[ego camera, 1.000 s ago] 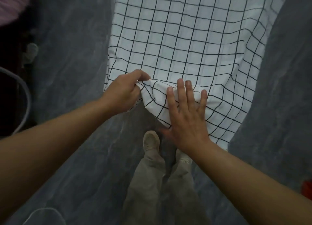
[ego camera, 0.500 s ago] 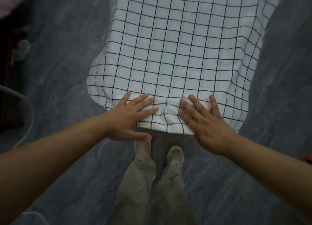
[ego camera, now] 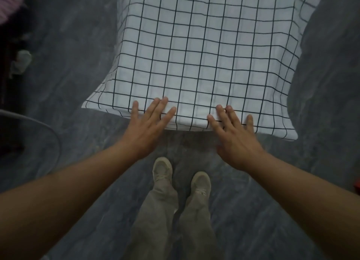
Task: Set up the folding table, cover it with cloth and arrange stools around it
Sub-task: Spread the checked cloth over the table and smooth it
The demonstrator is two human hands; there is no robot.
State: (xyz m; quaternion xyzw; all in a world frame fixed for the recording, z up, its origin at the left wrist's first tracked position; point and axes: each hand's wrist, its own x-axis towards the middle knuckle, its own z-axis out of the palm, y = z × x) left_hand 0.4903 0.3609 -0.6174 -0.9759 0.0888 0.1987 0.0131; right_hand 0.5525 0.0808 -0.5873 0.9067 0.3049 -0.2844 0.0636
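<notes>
- Head view: white cloth with a thin black grid (ego camera: 204, 61) lies spread and smooth over the hidden surface, its near edge and both near corners overhanging.
- Left hand (ego camera: 145, 127) and right hand (ego camera: 233, 132) lie flat on that near edge, palms down, fingers straight and spread, apart from each other.
- Grey marbled floor (ego camera: 58, 55) runs open along both sides of the cloth; beige shoes (ego camera: 162, 169) stand just short of the near edge, below the gap between the hands.
</notes>
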